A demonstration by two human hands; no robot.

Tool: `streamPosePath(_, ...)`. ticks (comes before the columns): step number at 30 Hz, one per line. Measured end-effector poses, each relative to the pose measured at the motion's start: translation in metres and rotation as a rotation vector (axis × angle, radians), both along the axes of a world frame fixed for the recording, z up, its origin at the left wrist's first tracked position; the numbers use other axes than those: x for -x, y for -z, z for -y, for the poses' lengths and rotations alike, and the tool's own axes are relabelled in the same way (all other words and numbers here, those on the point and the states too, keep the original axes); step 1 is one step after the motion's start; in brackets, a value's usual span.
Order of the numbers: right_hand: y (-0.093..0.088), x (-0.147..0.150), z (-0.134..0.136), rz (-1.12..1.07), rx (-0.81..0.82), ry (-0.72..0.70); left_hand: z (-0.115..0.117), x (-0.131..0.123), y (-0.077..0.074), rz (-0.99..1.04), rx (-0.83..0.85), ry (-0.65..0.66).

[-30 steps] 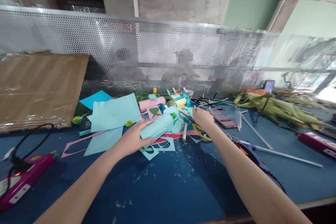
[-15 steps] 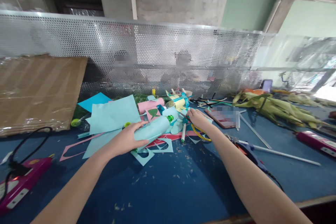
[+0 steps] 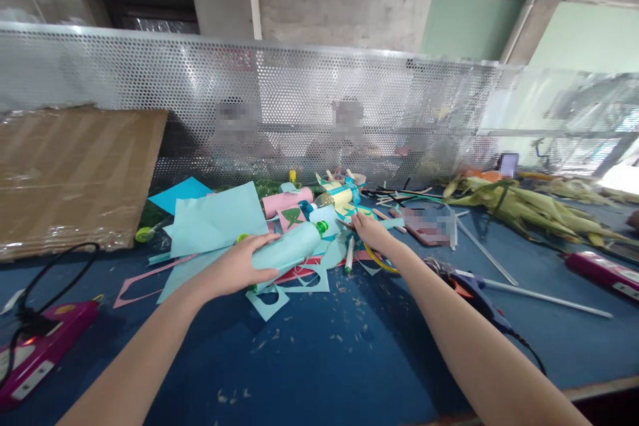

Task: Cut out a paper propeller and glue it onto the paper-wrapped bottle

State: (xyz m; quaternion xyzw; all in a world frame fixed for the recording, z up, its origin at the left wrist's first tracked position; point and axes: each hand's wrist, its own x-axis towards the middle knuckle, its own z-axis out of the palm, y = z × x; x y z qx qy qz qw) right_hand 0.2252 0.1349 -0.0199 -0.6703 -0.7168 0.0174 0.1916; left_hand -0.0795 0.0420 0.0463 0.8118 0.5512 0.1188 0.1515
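Observation:
My left hand (image 3: 247, 263) is wrapped round a plastic bottle (image 3: 287, 246) covered in light blue paper. The bottle lies on its side, its green cap (image 3: 322, 227) pointing right. Just right of the cap, my right hand (image 3: 369, 229) is closed on scissors (image 3: 383, 261); a dark blade shows left of the fingers and a yellow handle loop below the hand. Part of the scissors is hidden by the palm. A white marker (image 3: 349, 254) with a green end lies between the hands. Cut light blue paper with round holes (image 3: 268, 301) lies below the bottle.
Light blue sheets (image 3: 217, 219) and a cardboard panel (image 3: 74, 173) are at left. Behind are pink (image 3: 287, 202) and yellow (image 3: 342, 196) wrapped bottles. A phone (image 3: 424, 226), glue gun (image 3: 476, 296), corn husks (image 3: 524, 203) and purple power strips (image 3: 54, 339) surround the work.
My right hand has shifted slightly left and down. The wrapped bottle and the holed paper scrap below it have moved a little left. My left hand keeps its hold.

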Motion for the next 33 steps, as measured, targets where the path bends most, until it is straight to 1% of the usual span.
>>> streamPosePath(4, -0.001, 0.000, 0.002, -0.046, 0.025, 0.026, 0.000, 0.000, 0.000, 0.007, 0.032, -0.005)
streamPosePath(9, -0.007, -0.011, 0.003, -0.106, 0.004, 0.145, 0.000, 0.000, 0.000, 0.015, 0.030, -0.004)
streamPosePath(13, -0.016, -0.022, 0.004, -0.171, -0.020, 0.222, 0.000, -0.001, -0.001, 0.017, 0.050, -0.015)
streamPosePath(16, -0.025, -0.020, 0.008, -0.235, 0.001, 0.217, 0.000, -0.002, -0.002, 0.020, 0.084, -0.023)
streamPosePath(18, -0.031, -0.007, 0.014, -0.274, 0.031, 0.161, 0.000, -0.002, -0.002, 0.014, 0.083, -0.017)
streamPosePath(21, -0.037, 0.028, 0.032, -0.324, 0.062, 0.004, -0.003, -0.001, -0.001, 0.001, 0.070, -0.006)
streamPosePath(24, -0.039, 0.068, 0.060, -0.349, 0.038, -0.181, -0.006, 0.001, 0.002, 0.004, 0.067, 0.008)
streamPosePath(26, -0.039, 0.086, 0.080, -0.356, -0.009, -0.308, -0.008, 0.003, 0.004, 0.005, 0.055, 0.029)
streamPosePath(29, -0.035, 0.098, 0.099, -0.369, -0.099, -0.421, -0.009, 0.004, 0.005, 0.004, 0.034, 0.054)
streamPosePath(31, -0.029, 0.097, 0.101, -0.369, -0.140, -0.468, -0.008, 0.005, 0.005, 0.008, 0.042, 0.048)
streamPosePath(33, -0.021, 0.095, 0.098, -0.359, -0.167, -0.512, -0.007, 0.004, 0.005, 0.018, 0.061, 0.033)
